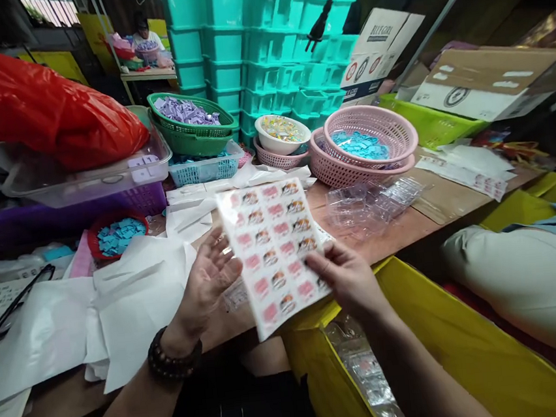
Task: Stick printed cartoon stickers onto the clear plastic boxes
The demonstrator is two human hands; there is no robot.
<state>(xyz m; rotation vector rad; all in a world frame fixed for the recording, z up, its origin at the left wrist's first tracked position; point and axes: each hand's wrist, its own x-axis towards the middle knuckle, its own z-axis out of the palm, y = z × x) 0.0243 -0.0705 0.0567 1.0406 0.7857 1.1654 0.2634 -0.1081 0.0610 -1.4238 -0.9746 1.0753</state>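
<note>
A white sheet of stickers (278, 248), printed with rows of pink and orange-black pictures, is held up tilted over the table's front edge. My right hand (346, 274) grips its right edge, thumb on the printed face and fingers hidden behind. Beside the left edge, my left hand (209, 281) is open, palm toward the sheet with fingers apart; whether it touches the paper I cannot tell. Behind the sheet to the right lie clear plastic cases (375, 200) on the brown table. Part of another printed sheet shows behind my right hand.
White backing papers (143, 293) cover the table's left. A red basket (95, 242) of blue pieces, a green basket (192, 138) of purple pieces and pink baskets (372, 121) stand behind. Teal bins (267, 52) rise at the back. A yellow box (417, 326) sits below; someone's leg is at right.
</note>
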